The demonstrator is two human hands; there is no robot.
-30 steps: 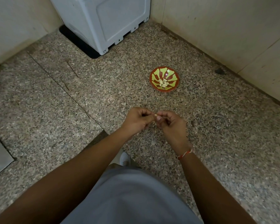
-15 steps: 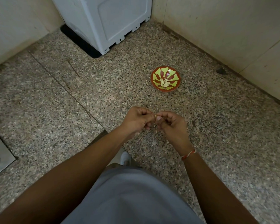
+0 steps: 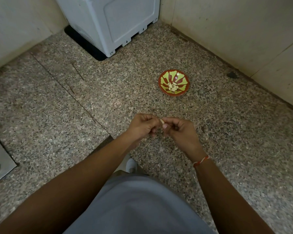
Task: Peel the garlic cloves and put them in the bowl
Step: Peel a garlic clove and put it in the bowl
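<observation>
a: item one, change since half a second ago?
b: small. the pale, slim garlic clove [image 3: 162,121] now shows more of its bare length above the fingertips; both hands stay at the same spot over the floor.

a: item two, progress?
b: a round red bowl with a green leaf pattern [image 3: 183,78] stands on the speckled granite floor [image 3: 57,115], well beyond the hands. a small heap of peeled cloves [image 3: 172,86] lies at its centre, so part of the lot looks done. the clove in hand is not yet in the bowl; whether skin still clings to it cannot be told. no unpeeled stock is visible.

a: item three, hands?
b: left hand [image 3: 142,125], fingers curled, pinching the clove at its tip. right hand [image 3: 181,130], fingers curled, thumb and forefinger meeting the same clove from the other side. the two hands touch at the clove.

a: item four, surroundings?
b: a white appliance [image 3: 112,19] in the corner.
</observation>
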